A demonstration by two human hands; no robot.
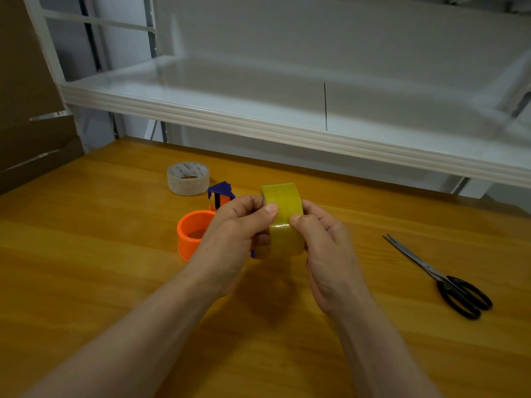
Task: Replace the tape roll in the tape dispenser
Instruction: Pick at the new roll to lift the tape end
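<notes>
I hold a yellowish tape roll (283,219) upright above the wooden table (115,282), its band facing me. My left hand (232,237) grips its left side, thumb pressed on the band. My right hand (324,248) grips the right side, thumb also on the band. Behind my left hand lies the tape dispenser: an orange round drum (192,234) and a blue head part (219,192), partly hidden by my fingers. A second, nearly clear tape roll (188,178) lies flat farther back on the table.
Black-handled scissors (439,275) lie on the table to the right. A white shelf (287,119) overhangs the table's far edge. Brown cardboard (26,110) stands at the far left.
</notes>
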